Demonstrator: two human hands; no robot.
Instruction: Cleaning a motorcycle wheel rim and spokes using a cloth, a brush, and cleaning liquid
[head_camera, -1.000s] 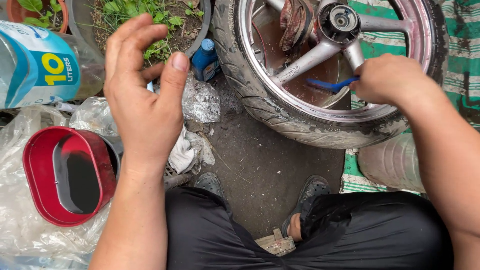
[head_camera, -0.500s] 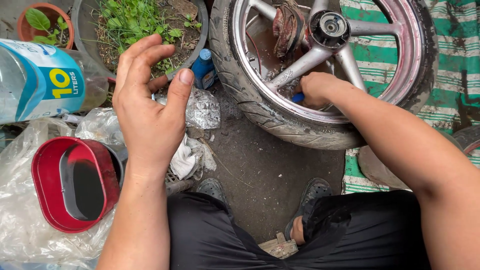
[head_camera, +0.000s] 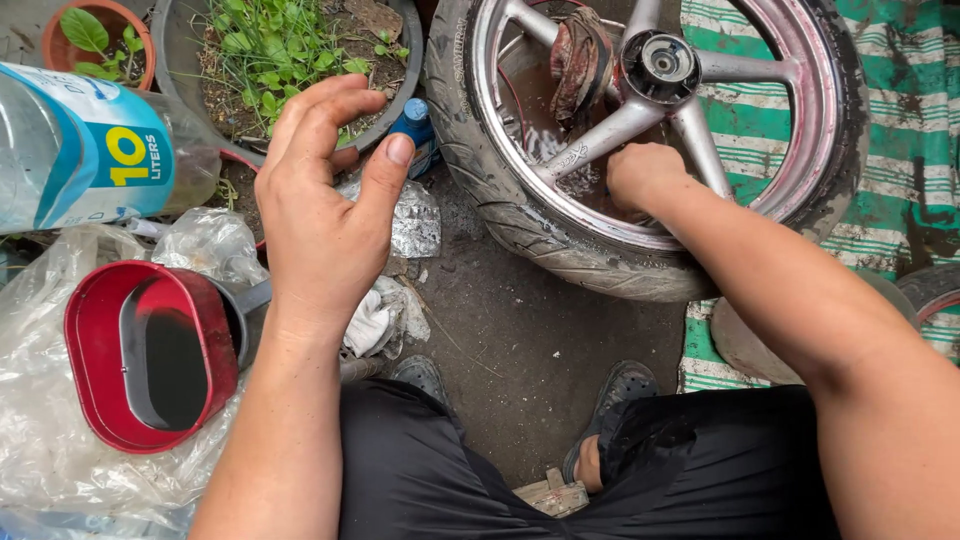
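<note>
1. Head view, the wheel: I look down and see the wheel (head_camera: 640, 150) lying flat on the ground at about 1 o'clock from my knees. It has a dark tyre and silver spokes with a pink rim, and a dirty rag (head_camera: 575, 60) sits between two spokes close to the hub (head_camera: 660, 60).
2. Head view, right hand: my right hand (head_camera: 645, 175) is inside the wheel, pressed between the spokes at 6 o'clock from the hub, at the wet inner rim. The fingers are curled together like a fist. If there is something inside them, I cannot tell; they hide it.
3. Head view, left hand: my left hand (head_camera: 325, 200) is raised in the air, well apart from the wheel, at about 9 o'clock from it. The fingers are apart and bent and it holds nothing. Below it lie crumpled foil (head_camera: 415, 220) and a white cloth (head_camera: 375, 320).
4. Relation: the right hand is clearly the nearer one; it already touches the wheel. The spoke beside it runs from the hub toward 7 o'clock.
5. Around: a red oval container (head_camera: 150, 355) on clear plastic at 9 o'clock, a big water bottle (head_camera: 85, 150) at 10 o'clock, and a small blue bottle (head_camera: 412, 125) just beside the tyre.
</note>
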